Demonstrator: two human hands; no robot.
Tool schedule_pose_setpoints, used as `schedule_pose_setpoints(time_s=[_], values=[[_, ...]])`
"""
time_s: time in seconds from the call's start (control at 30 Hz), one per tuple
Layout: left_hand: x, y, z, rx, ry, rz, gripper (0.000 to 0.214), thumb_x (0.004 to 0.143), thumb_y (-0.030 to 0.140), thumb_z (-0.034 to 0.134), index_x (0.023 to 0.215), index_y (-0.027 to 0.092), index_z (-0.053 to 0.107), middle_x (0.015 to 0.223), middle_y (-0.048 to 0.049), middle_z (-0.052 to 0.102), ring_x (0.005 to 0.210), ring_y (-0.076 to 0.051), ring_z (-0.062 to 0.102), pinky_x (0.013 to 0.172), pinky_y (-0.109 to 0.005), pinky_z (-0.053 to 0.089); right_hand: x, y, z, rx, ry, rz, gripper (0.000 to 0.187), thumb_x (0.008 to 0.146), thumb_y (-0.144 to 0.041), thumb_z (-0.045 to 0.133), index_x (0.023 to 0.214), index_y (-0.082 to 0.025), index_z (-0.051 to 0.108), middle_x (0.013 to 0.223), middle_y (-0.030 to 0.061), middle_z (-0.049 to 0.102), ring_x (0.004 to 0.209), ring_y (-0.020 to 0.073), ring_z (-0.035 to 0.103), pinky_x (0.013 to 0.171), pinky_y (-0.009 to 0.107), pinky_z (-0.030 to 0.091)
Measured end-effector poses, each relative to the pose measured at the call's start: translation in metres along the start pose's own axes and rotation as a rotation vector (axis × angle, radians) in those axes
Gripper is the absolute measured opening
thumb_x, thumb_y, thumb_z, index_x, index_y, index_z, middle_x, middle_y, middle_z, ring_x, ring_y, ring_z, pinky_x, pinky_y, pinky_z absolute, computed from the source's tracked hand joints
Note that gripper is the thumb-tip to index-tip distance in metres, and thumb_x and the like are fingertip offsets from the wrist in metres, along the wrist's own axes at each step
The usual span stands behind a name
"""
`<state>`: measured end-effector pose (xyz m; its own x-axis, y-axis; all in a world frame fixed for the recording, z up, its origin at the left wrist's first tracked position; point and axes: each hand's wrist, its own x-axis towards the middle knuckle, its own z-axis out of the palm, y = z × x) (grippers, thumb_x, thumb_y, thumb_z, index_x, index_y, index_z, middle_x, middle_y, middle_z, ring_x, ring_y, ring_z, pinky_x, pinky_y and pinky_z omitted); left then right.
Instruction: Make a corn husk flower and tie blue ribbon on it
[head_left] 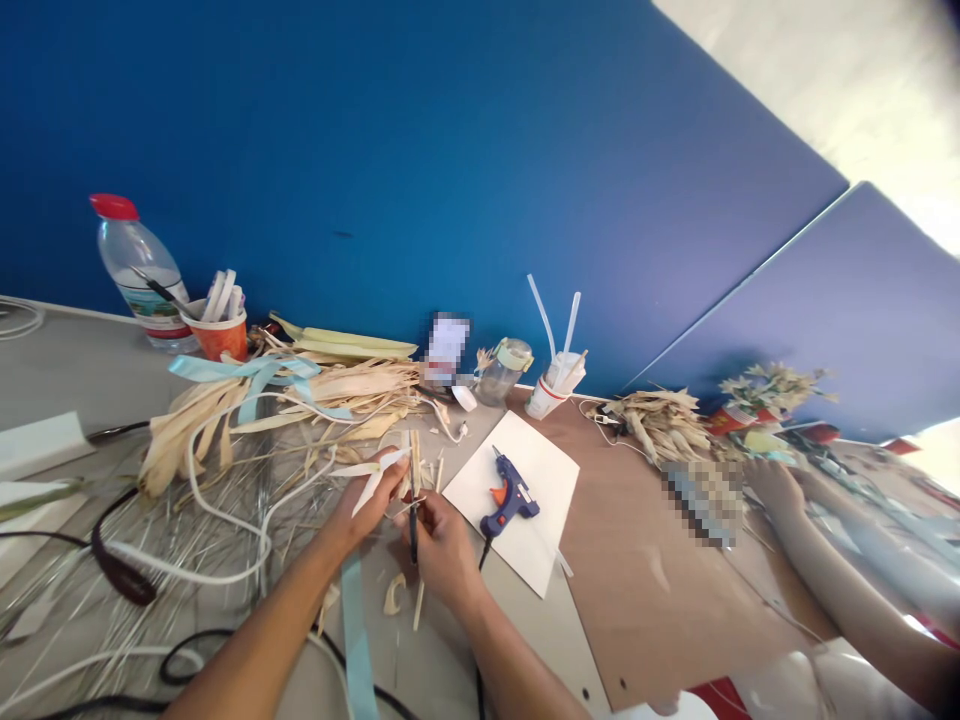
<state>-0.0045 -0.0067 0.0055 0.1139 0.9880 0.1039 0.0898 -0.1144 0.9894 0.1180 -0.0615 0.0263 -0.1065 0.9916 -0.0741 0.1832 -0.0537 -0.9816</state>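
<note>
My left hand [369,497] pinches a pale strip of dried corn husk [375,476] over the grey table. My right hand [441,541] is closed round a thin dark stick [413,520] that stands upright between both hands, with the husk strip pressed against its upper part. A blue hot glue gun [508,496] with an orange trigger lies on a white sheet of paper [540,550] just right of my right hand.
A heap of corn husks [300,400], light blue ribbon [247,370] and white cable [225,520] lies left. A water bottle [139,270], orange cup [219,336], glass jar [504,372] and paper cup [553,388] stand along the blue partition. Another person's hand [776,487] rests at right.
</note>
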Motion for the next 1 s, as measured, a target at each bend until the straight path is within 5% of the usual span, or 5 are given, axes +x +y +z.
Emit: schedule_pose_setpoints(time_s=[0.23,0.4,0.63,0.73,1.0], values=[[0.000,0.004,-0.001,0.015,0.000,-0.002,0.039,0.084,0.050,0.044,0.058,0.022,0.040,0.054,0.0039,0.038,0.052,-0.014,0.037,0.055,-0.028,0.032,0.001,0.004,-0.002,0.035,0.001,0.008,0.005,0.072,-0.018,0.052,0.074,-0.019,0.056,0.055,-0.0065,0.043,0.051,0.0096,0.039,0.051,0.021,0.033],[-0.001,0.004,0.000,-0.003,-0.003,-0.016,0.039,0.084,0.051,0.044,0.060,0.021,0.041,0.054,0.0044,0.038,0.052,-0.013,0.036,0.053,-0.026,0.031,0.005,0.007,-0.002,0.259,0.049,0.108,0.015,0.071,-0.025,0.058,0.085,-0.020,0.056,0.053,-0.0070,0.045,0.047,0.0094,0.039,0.047,0.021,0.033],[-0.005,0.007,0.002,-0.141,-0.279,-0.138,0.035,0.083,0.053,0.044,0.071,0.020,0.047,0.059,0.0040,0.047,0.049,-0.012,0.037,0.047,-0.024,0.029,0.022,0.002,-0.023,0.601,0.228,0.018,0.041,0.060,-0.025,0.074,0.097,-0.020,0.056,0.070,-0.0041,0.057,0.058,0.0089,0.050,0.054,0.020,0.038],[-0.005,0.010,0.003,-0.057,-0.362,-0.085,0.030,0.081,0.049,0.051,0.073,0.020,0.050,0.056,0.0049,0.044,0.050,-0.011,0.037,0.048,-0.024,0.027,0.026,0.002,-0.032,0.623,0.265,0.009,0.041,0.058,-0.021,0.073,0.095,-0.019,0.057,0.068,-0.0049,0.057,0.055,0.0077,0.049,0.051,0.019,0.036],[-0.004,0.012,0.000,-0.113,-0.316,-0.096,0.026,0.081,0.044,0.056,0.075,0.018,0.059,0.058,0.0031,0.045,0.054,-0.012,0.038,0.052,-0.026,0.028,0.026,0.001,-0.039,0.536,0.296,0.004,0.036,0.055,-0.017,0.072,0.088,-0.018,0.056,0.057,-0.0066,0.058,0.048,0.0071,0.047,0.046,0.019,0.033]])
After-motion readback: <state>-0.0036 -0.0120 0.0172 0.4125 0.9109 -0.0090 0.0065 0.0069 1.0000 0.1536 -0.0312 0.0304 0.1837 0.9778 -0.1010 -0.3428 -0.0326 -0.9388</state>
